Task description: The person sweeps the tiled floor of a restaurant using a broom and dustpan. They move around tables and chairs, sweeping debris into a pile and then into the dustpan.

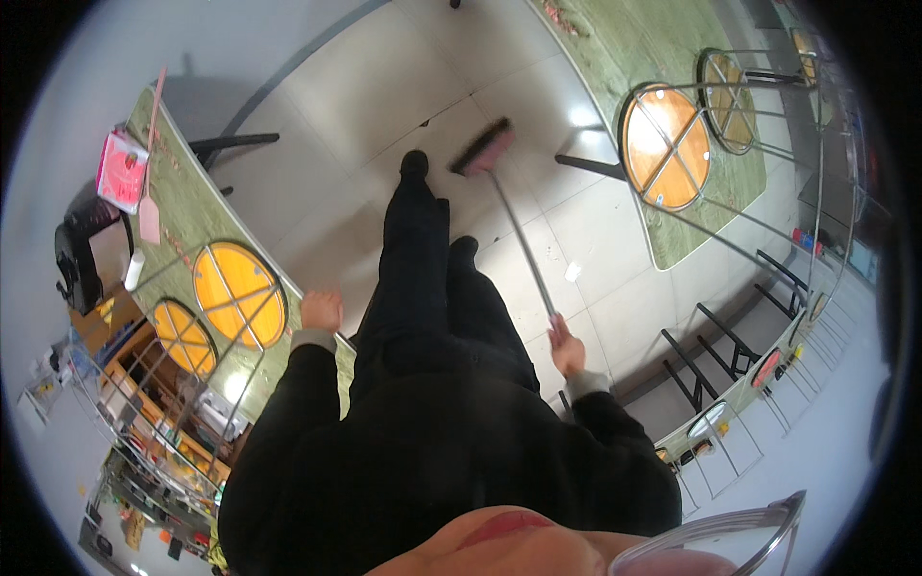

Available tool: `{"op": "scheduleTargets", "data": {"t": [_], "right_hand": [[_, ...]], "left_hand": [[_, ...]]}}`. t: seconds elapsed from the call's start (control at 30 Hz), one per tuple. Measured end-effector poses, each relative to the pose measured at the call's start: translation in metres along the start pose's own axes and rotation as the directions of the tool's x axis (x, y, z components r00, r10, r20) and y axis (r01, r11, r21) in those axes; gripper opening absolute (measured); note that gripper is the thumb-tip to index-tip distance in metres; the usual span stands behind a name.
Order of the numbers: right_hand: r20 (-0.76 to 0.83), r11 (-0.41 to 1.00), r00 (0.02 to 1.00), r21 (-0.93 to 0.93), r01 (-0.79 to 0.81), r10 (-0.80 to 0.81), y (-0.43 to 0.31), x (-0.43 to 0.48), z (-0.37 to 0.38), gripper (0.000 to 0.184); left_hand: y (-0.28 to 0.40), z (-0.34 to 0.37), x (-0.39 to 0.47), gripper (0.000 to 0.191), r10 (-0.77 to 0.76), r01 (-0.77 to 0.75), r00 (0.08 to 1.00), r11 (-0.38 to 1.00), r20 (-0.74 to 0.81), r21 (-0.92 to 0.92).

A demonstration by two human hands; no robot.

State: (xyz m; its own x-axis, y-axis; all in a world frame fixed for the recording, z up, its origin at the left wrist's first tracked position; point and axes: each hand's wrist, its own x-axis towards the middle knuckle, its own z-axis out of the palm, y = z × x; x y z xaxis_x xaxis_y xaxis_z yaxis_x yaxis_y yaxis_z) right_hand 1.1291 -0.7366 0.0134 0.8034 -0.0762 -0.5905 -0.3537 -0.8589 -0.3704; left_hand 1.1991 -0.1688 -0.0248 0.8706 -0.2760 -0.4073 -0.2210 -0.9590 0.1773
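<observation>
My right hand point(567, 351) is closed around the end of a long metal handle. The handle runs up to a pink broom head with dark bristles point(484, 149), which is on the tiled floor point(432, 122) just ahead of my shoes. My left hand point(321, 311) is curled into a loose fist at the edge of the left green table point(270, 284); nothing shows in it. A small white scrap point(573, 271) lies on the floor to the right of the broom handle.
Upturned stools with round wooden seats point(240, 295) rest on the left table, beside a pink flyswatter point(149, 216) and a pink packet point(122, 171). More upturned stools point(664, 146) sit on the right green table point(673, 241). Black table legs point(591, 166) reach over the floor.
</observation>
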Motion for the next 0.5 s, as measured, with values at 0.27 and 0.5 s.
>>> {"op": "scheduleTargets", "data": {"t": [0.27, 0.5], "right_hand": [[-0.039, 0.887, 0.907, -0.233, 0.399, -0.418, -0.267, 0.315, 0.048, 0.033], [0.161, 0.802, 0.912, -0.435, 0.41, -0.379, -0.432, 0.48, 0.028, 0.018]], "left_hand": [[-0.01, 0.02, 0.014, 0.015, -0.131, 0.09, 0.924, 0.988, 0.359, 0.128], [-0.055, -0.031, 0.12, 0.019, -0.053, 0.126, 0.876, 0.984, 0.479, -0.122]]}}
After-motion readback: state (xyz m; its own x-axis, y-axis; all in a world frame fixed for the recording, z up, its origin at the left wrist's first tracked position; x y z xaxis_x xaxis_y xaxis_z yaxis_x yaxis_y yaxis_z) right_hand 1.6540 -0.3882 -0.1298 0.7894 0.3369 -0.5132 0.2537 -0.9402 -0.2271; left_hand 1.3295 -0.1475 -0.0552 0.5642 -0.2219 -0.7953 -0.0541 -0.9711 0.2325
